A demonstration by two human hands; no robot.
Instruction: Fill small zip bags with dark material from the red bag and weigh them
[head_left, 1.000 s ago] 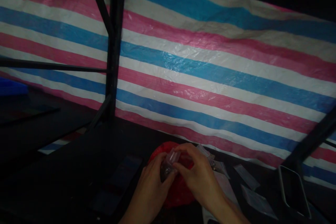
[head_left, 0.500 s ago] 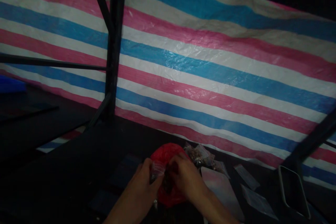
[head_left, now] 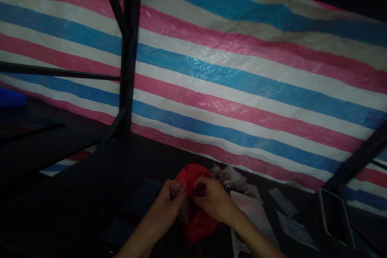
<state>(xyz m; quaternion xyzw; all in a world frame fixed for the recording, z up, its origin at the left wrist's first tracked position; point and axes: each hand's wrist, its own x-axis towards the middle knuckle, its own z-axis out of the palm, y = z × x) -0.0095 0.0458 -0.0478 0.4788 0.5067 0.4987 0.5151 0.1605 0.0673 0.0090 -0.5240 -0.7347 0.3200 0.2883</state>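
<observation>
A small clear zip bag (head_left: 179,188) is pinched by my left hand (head_left: 165,205), its plastic mouth showing between thumb and fingers. Over the red plastic bag (head_left: 201,229) my right hand (head_left: 213,199) is closed, with thumb and fingertips close to the zip bag's edge. What those right fingertips grip is too dark to make out. The red bag lies behind and below both hands, crumpled, its far edge rising above the knuckles. What is inside the red bag is hidden.
Right of the red bag sit several filled clear bags (head_left: 231,178) with small brownish pieces. A pale flat device like a scale (head_left: 252,211), flat clear bags (head_left: 294,227) and a phone (head_left: 337,217) lie farther right. Behind stands a dark post (head_left: 127,56) before a striped sheet (head_left: 226,80).
My right hand has come up out of the red bag's opening toward the zip bag. The red bag's near side now shows more. My left hand keeps its hold.
</observation>
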